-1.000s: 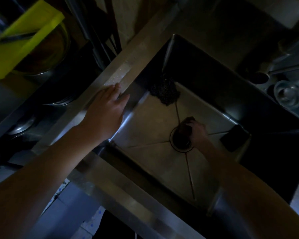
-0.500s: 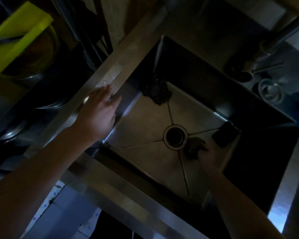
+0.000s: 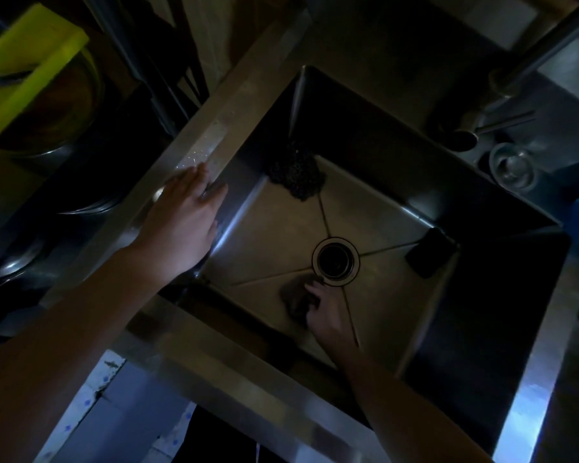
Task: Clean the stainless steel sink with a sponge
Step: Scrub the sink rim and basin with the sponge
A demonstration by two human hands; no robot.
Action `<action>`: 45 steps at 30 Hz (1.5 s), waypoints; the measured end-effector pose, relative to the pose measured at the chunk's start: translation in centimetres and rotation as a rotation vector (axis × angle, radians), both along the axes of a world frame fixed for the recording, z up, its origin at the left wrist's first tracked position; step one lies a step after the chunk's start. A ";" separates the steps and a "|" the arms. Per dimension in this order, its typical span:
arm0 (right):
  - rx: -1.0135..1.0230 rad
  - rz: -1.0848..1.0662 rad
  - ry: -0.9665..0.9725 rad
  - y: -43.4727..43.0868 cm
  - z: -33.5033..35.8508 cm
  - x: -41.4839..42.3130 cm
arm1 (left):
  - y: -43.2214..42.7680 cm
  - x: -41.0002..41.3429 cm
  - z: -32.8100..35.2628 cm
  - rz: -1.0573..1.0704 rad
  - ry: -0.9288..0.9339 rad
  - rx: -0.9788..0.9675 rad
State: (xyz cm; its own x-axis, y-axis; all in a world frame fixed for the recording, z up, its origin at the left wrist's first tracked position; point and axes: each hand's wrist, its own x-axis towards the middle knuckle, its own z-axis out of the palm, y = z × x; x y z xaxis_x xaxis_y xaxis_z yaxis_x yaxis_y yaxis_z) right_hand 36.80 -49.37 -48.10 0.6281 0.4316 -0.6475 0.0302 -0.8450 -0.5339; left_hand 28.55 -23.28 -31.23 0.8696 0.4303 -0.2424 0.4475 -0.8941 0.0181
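Observation:
The scene is dim. A square stainless steel sink fills the middle, with a round drain at its centre. My right hand presses a dark sponge onto the sink floor just in front of and left of the drain. Resting flat on the sink's left rim, my left hand has its fingers spread and holds nothing.
A dark scouring pad lies in the far corner of the basin. A black block leans at the right wall. A faucet and a glass stand at the back right. Metal bowls and a yellow board sit left.
My right hand has dragged the sponge from the drain to its right side, then round to the front left of the drain. My left hand has stayed on the rim.

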 end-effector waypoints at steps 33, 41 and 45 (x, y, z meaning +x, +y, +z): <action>-0.570 0.668 -0.080 -13.8 2.1 6.5 | 0.2 -0.2 0.0 -0.037 0.023 -0.009; -0.647 0.713 -0.063 -12.5 1.2 4.0 | 0.1 -0.1 0.4 -0.047 0.030 0.001; -0.583 0.685 -0.035 -13.0 1.4 4.3 | -0.4 -0.1 0.2 -0.029 0.032 0.019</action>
State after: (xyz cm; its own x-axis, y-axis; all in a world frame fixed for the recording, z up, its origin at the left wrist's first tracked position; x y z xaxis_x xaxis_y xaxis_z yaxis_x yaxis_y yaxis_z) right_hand 41.09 -62.40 -46.70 0.3774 0.3275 -0.8662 0.6347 -0.7726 -0.0155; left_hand 28.41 -23.64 -30.99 0.8738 0.4097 -0.2619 0.4213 -0.9068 -0.0130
